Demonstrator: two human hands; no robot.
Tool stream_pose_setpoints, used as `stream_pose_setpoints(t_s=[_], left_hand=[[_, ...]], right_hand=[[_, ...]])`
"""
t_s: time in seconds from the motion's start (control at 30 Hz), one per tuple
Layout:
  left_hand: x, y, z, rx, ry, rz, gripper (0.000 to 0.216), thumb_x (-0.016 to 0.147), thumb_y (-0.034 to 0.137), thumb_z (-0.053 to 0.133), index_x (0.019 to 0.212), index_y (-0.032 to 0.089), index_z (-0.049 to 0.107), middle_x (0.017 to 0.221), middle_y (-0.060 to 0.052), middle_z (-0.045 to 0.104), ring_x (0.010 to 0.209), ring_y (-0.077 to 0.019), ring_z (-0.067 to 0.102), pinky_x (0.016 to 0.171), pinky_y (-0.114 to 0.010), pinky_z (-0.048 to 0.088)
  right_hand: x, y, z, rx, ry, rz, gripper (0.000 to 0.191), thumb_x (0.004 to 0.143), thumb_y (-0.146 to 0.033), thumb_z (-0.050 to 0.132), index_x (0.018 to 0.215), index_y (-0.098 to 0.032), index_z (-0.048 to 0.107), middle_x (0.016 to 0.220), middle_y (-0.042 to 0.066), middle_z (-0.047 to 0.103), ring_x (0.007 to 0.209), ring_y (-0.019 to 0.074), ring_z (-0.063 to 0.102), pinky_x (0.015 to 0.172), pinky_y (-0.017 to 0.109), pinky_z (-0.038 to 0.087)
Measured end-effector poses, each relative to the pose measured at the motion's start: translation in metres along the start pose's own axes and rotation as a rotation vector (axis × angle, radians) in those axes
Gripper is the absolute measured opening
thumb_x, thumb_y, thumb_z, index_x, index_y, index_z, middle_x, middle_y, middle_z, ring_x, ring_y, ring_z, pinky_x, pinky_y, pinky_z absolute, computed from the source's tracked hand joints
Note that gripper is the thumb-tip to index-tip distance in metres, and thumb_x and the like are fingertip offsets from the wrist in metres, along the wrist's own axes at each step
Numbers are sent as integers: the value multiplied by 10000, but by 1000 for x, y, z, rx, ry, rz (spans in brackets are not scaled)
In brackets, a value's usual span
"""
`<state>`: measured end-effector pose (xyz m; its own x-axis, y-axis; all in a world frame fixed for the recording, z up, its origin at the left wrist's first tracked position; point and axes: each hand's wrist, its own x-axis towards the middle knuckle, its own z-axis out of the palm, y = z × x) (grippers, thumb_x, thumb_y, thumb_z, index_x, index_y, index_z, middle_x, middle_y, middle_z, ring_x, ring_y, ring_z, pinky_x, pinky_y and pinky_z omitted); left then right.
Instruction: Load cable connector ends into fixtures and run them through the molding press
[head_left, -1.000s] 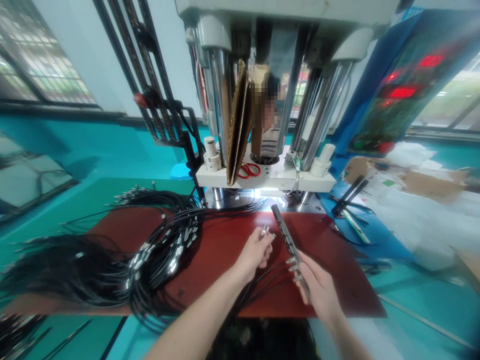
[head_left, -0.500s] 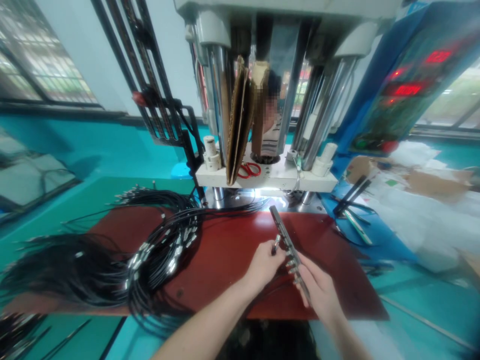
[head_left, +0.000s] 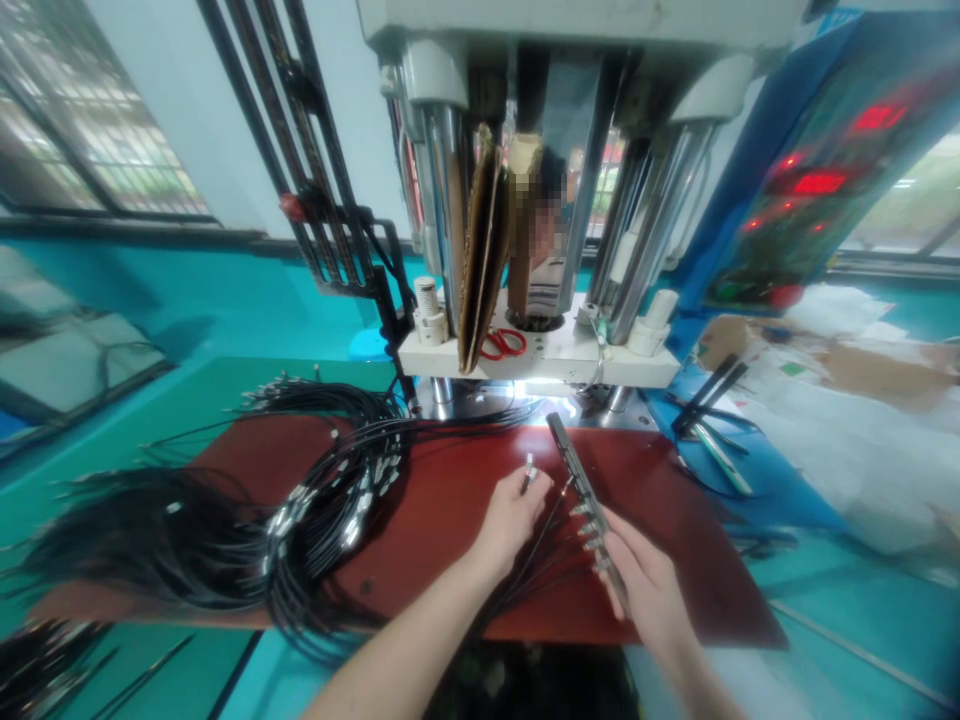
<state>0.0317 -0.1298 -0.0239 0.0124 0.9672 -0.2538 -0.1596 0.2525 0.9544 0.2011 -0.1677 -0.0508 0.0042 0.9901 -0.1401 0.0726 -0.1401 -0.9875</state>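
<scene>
My left hand [head_left: 510,518] pinches a short cable end with a metal connector [head_left: 529,464], its silvery tip sticking up above the fingers. My right hand [head_left: 643,572] is closed around the lower part of a long, narrow metal bar [head_left: 574,462], which tilts up and left over the brown board. Several small metal connectors [head_left: 590,528] sit along the bar's left edge, with thin black cables trailing down from them. A gap separates my left hand from the bar. What the right fingers do behind the bar is partly hidden.
Bundled black cables with metal ends [head_left: 352,500] cover the left of the brown board [head_left: 450,500]. Behind stands a press with a white plate [head_left: 555,362], bearing red-handled scissors [head_left: 504,344] and folded cardboard [head_left: 480,260]. Plastic bags [head_left: 832,420] lie right, below a control panel [head_left: 810,200].
My left hand has moved left, away from the bar, with the cable end in its fingers. My right hand keeps the bar in nearly the same place. The view has shifted slightly.
</scene>
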Motion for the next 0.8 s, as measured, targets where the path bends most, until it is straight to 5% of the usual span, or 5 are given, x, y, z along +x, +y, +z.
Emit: stream_pose_setpoints(t_s=[0.2,0.57,0.8], left_hand=[[-1,0,9,205,-2,288,154,667,288,588,623,149,536,536,59,435,520,-65,369,532,-197,299],[9,5,9,203,-72,9,131,603,189,525,489,157,467,379,74,379,368,-48,280,429,-201,238],[12,6,9,214,-72,49,171,589,189,517,453,161,416,381,70,358,392,-49,273,425,-201,214]], right_hand=[[2,2,-1,-6,-22,-11,602,740,-523,544,1188,-122,507,500,-7,572,303,64,399,281,170,329],[1,3,-6,-8,-100,13,562,779,-492,514,1209,-132,484,547,3,582,313,59,399,283,170,326],[0,-1,-3,-9,-61,19,569,757,-496,536,1184,-121,512,499,-4,564,296,63,381,279,178,305]])
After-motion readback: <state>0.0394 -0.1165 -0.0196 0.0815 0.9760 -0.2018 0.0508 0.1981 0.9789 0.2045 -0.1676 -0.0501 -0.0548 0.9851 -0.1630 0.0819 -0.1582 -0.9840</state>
